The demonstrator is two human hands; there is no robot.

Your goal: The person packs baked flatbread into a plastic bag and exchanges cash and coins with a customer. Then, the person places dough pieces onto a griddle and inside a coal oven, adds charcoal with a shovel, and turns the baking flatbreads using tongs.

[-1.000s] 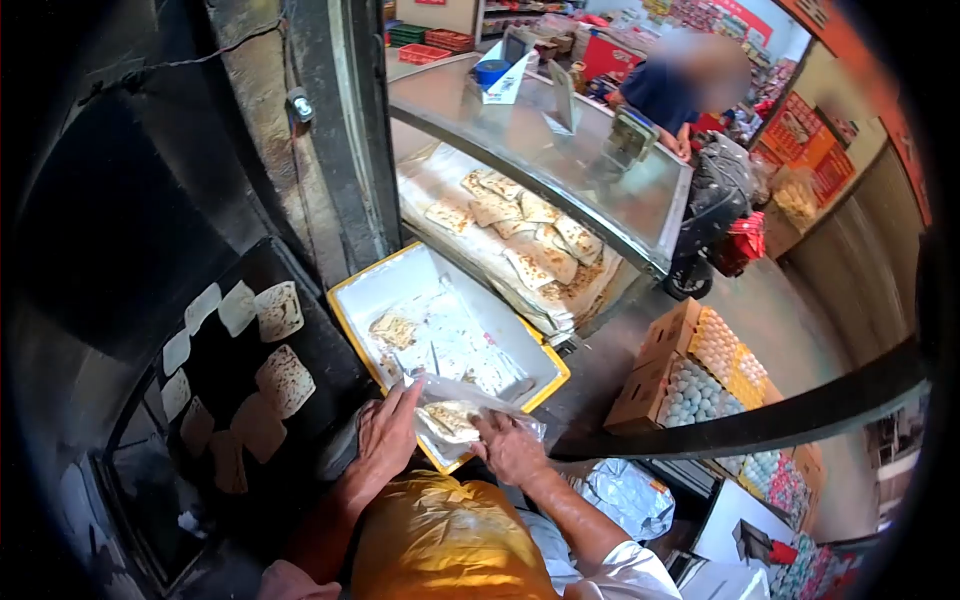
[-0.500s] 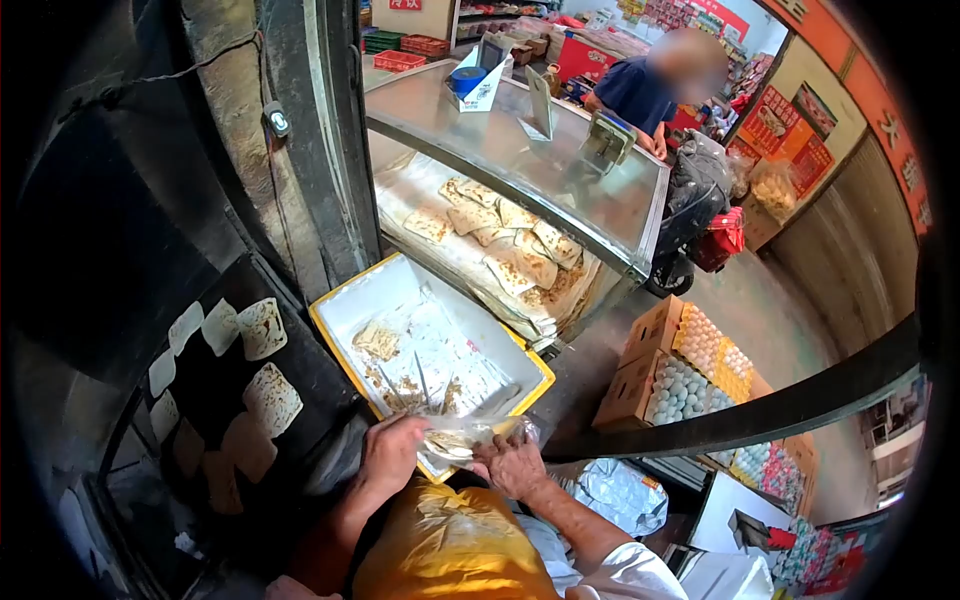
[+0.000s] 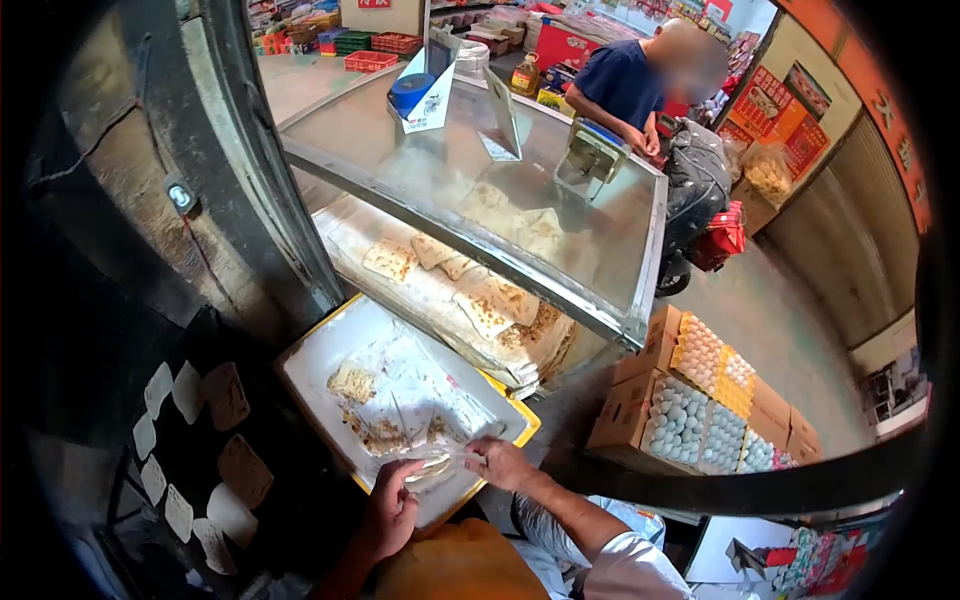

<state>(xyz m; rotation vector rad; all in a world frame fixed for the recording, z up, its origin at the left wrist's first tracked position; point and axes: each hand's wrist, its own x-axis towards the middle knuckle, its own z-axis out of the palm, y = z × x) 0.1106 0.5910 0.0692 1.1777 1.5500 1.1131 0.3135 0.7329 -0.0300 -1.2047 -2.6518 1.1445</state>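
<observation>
A clear plastic bag (image 3: pixel 437 457) with pale flatbread inside hangs over the near edge of the white foam box (image 3: pixel 513 407). My left hand (image 3: pixel 392 508) is at the bag's left end, its thumb and fingers closed on the plastic. On the right, my right hand (image 3: pixel 503 464) pinches the bag's other end. A crumpled piece of flatbread (image 3: pixel 351 383) and brown crumbs lie inside the box. Beyond it, browned flatbreads (image 3: pixel 497 304) rest on a cloth-covered stack under the glass counter top.
Flat dough pieces (image 3: pixel 244 472) lie on a dark griddle at left. The glass counter (image 3: pixel 400 170) carries a scale-like device and stands. Egg trays (image 3: pixel 690 410) sit at right. A person (image 3: pixel 620 85) leans at the counter's far side, near a parked scooter (image 3: pixel 695 190).
The view has tilted and shifted. Both hands have raised the bag slightly, and its plastic is now drawn narrow between them. The person across the counter stays bent over.
</observation>
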